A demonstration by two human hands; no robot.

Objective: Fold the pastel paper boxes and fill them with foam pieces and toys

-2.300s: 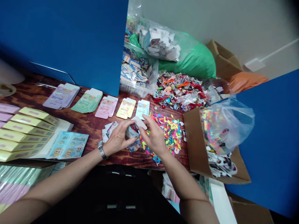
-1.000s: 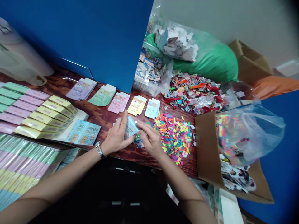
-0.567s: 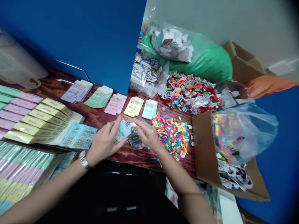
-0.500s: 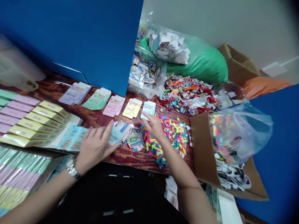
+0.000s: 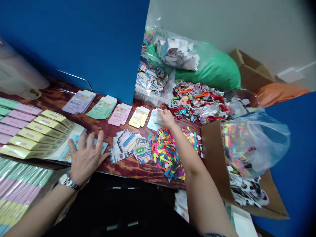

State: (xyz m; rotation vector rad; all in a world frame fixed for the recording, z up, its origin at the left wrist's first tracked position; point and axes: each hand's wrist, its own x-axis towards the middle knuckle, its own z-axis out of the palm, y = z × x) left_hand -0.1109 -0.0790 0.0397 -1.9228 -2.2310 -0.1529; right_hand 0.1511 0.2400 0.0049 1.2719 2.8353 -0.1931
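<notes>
My left hand [image 5: 86, 158] lies spread, palm down, on a pale blue printed carton sheet [image 5: 95, 145] at the table's front edge, holding nothing. My right hand [image 5: 166, 119] reaches up, its fingertips on a small stack of pale blue flat cartons [image 5: 153, 121]. Between my hands lies a loose spread of printed card pieces [image 5: 130, 145]. Below my right forearm sits a heap of brightly coloured cut shapes [image 5: 166, 154], partly hidden by that arm.
Pastel flat cartons stand in rows at the left, with yellow ones [image 5: 37, 135] nearest. A plastic tub of printed scraps [image 5: 151, 80], a mixed trinket pile [image 5: 199, 103] and a cardboard box [image 5: 212, 158] holding a plastic bag lie ahead and right. A blue partition [image 5: 74, 42] rises behind.
My left hand has moved left and no longer holds the pale blue carton. My right hand has moved up to the blue stack. The printed card pieces lie more spread out.
</notes>
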